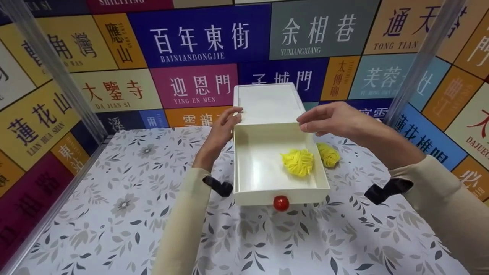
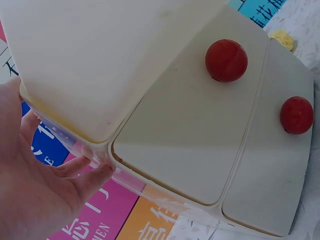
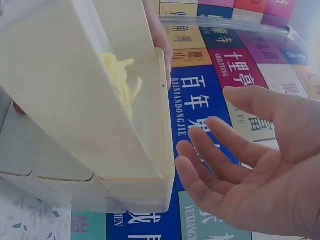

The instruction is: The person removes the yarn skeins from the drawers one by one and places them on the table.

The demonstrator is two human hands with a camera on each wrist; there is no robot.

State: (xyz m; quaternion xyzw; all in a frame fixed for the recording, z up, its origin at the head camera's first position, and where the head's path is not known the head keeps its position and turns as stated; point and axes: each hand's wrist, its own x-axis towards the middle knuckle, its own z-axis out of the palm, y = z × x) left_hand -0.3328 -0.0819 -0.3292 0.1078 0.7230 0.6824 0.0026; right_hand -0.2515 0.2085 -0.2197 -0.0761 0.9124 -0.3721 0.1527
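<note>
Wall [image 1: 198, 34] of signs, floral tabletop [image 1: 126, 236]: cabinet [image 1: 267, 103] with top drawer [image 1: 252, 199] out

Wall tiles are multicolored, printed with Chinese characters and Latin letters. Clear posts [image 1: 418, 65] stand at both sides. Tabletop is white with gray leaves and flowers.

Cabinet is white, upright on the tabletop, near the wall. Top drawer is pulled out toward the person. Red knob [image 1: 281, 203] on its front. Two lower drawers [image 2: 185, 145] are closed, each with its own red knob, seen from the left wrist.

Yellow bundle [image 1: 298, 162] lies inside the top drawer, right of center, near the right wall. Second bundle [image 1: 329, 155], also yellow, is on the tabletop, just beside the cabinet's right side.

Left hand [image 1: 219, 133]: at the cabinet's left side, fingers spread, fingertips against the side, pinching nothing.

Right hand [image 1: 336, 120]: near the cabinet's upper right edge, above the second bundle in the head view. Fingers loosely bent and parted, thumb well apart, nothing held. Can't tell if any fingertip touches the cabinet; right wrist view shows a small gap.

Pale sleeves [image 1: 183, 229] on both arms, black device [image 1: 217, 186] at each wrist.
</note>
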